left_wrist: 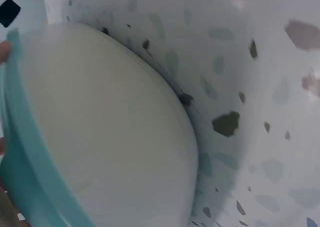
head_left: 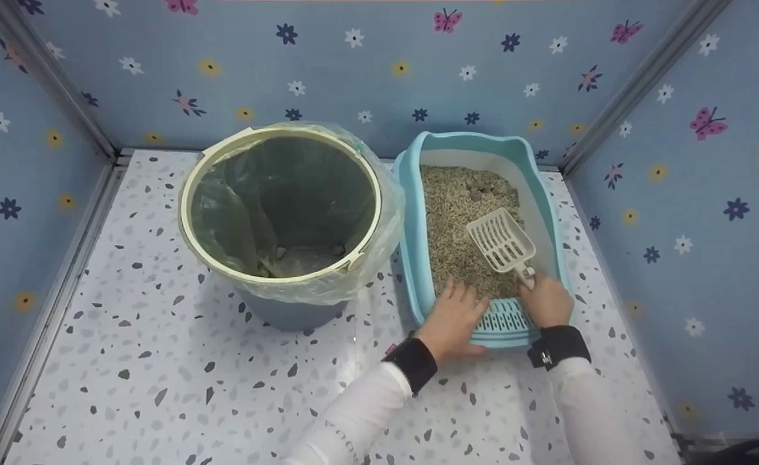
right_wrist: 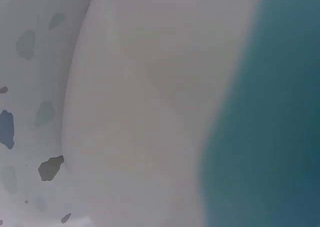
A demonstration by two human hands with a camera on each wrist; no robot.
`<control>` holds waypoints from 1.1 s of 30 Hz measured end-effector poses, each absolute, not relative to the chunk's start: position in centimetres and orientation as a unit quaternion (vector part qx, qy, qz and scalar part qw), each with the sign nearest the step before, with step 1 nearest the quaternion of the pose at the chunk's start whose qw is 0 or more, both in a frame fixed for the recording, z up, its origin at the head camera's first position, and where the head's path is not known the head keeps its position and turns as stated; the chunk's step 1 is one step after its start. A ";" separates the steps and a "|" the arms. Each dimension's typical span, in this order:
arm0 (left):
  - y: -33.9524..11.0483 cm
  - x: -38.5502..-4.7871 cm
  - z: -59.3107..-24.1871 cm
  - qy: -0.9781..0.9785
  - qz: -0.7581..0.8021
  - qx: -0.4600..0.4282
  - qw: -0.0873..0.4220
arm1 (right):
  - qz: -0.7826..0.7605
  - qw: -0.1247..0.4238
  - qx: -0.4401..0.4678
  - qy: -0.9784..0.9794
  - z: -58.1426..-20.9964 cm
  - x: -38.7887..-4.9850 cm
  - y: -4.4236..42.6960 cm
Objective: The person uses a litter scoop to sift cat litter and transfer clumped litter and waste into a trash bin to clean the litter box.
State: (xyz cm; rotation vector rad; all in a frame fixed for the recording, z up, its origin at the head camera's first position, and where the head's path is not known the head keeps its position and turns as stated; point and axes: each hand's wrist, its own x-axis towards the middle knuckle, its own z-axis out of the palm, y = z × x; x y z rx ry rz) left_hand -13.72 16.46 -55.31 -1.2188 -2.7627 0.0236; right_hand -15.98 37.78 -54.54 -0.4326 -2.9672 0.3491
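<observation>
In the head view my right hand (head_left: 548, 302) grips the handle of a beige slotted litter scoop (head_left: 502, 240) at the front right of a litter box (head_left: 411, 258). The scoop's head hangs over the tan litter (head_left: 450, 226) and looks bare of clumps. My left hand (head_left: 450, 321) holds the box's front left rim, fingers over it and thumb on the outer side. Close up, the left wrist view shows the box's pale outer wall (left_wrist: 115, 117) and teal rim, with bits of fingers at the edge. Only the blurred box wall (right_wrist: 140, 107) and floor fill the right wrist view.
Left of the box stands a round bin (head_left: 289, 313) with a cream rim and a clear bag liner (head_left: 379, 239); a few small clumps lie inside. Behind and at both sides rise blue flowered panels (head_left: 327, 64). The floor (head_left: 179, 361) is white and speckled.
</observation>
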 end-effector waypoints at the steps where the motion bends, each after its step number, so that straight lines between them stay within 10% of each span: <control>1: 16.3 -14.0 -55.5 -0.913 0.011 -0.404 0.057 | 0.114 0.063 -0.146 -0.981 -54.6 -16.0 37.7; 15: 15.8 -14.4 -56.3 -0.899 0.031 -0.429 0.084 | 0.082 0.187 -0.163 -0.965 -56.0 -15.1 36.1; 33: 16.3 -14.2 -56.6 -0.900 0.033 -0.429 0.077 | 0.094 0.202 -0.121 -0.967 -56.3 -14.7 36.8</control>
